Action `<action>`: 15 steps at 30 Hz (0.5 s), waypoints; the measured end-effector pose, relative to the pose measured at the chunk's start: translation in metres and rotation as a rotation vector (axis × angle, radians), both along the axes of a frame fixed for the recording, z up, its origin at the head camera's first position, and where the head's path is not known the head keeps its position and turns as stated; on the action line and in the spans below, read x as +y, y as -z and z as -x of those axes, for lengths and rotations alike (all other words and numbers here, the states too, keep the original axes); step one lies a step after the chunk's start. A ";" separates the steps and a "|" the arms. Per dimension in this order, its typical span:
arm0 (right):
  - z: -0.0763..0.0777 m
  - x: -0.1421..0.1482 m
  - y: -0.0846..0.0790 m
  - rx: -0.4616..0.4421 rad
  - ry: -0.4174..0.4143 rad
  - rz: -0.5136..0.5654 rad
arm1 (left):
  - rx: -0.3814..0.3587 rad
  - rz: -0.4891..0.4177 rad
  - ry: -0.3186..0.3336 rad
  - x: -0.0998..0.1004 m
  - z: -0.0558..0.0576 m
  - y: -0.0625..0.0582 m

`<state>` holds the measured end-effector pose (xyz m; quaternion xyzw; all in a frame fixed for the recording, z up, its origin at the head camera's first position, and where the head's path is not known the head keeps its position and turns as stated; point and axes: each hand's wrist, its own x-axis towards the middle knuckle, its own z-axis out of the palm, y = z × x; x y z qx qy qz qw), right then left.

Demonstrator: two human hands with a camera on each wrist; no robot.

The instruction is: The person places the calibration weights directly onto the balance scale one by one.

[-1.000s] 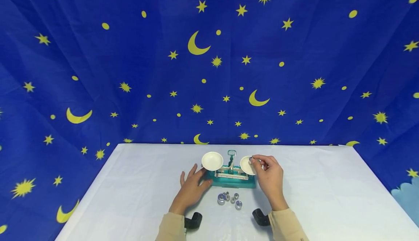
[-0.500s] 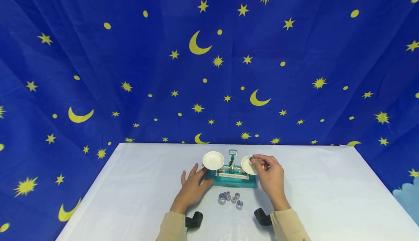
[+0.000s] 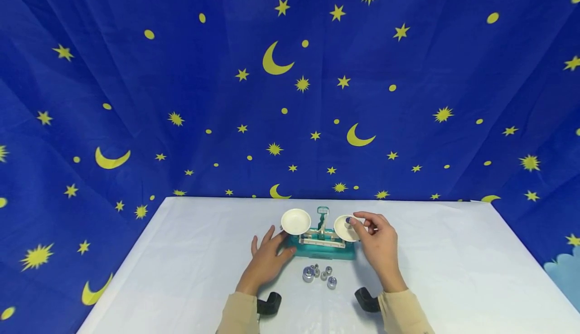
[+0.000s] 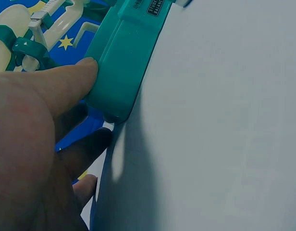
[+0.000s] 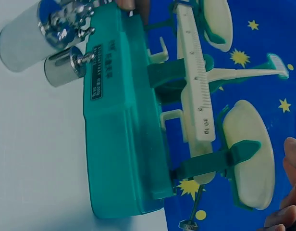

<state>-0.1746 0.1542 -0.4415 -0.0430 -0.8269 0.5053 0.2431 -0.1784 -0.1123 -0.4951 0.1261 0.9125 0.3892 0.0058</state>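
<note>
A green balance scale (image 3: 323, 251) with two white pans stands on the table. My left hand (image 3: 265, 268) rests at its left end, fingers spread and mostly straight, the thumb touching the green base (image 4: 126, 53) in the left wrist view. In the right pan (image 3: 341, 234) stands a small metal weight (image 3: 348, 224) with a dark-looking top. My right hand (image 3: 380, 246) is just right of this weight, thumb and index fingertips beside its top and slightly parted. In the right wrist view, its fingers (image 5: 293, 156) show beyond the pan, whose inside is hidden. The left pan (image 3: 296, 221) holds nothing.
Several metal weights stand in front of the base, among them a large one (image 3: 308, 274) and another (image 3: 332, 282). Black wrist mounts (image 3: 269, 304) stick out inward from both sleeves. A blue curtain (image 3: 226, 122) with stars and moons hangs behind the white table (image 3: 181, 273).
My right hand has drawn slightly to the right, and its thumb and index finger have come off the weight, which stays in the right pan. The left hand keeps its place.
</note>
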 end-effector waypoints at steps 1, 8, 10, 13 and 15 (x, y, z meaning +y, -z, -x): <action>0.000 0.000 -0.001 -0.007 -0.002 0.002 | 0.003 -0.001 0.000 0.000 0.000 0.000; -0.006 0.000 -0.005 -0.034 -0.017 0.059 | 0.008 0.014 0.002 -0.001 0.000 0.000; -0.008 -0.001 -0.007 -0.039 -0.027 0.077 | 0.007 0.010 0.003 -0.001 0.000 -0.001; -0.012 -0.003 -0.009 -0.047 -0.049 0.096 | -0.001 0.005 0.005 -0.001 -0.001 -0.001; -0.014 -0.004 -0.010 -0.055 -0.059 0.096 | 0.001 0.003 0.008 -0.001 -0.001 -0.001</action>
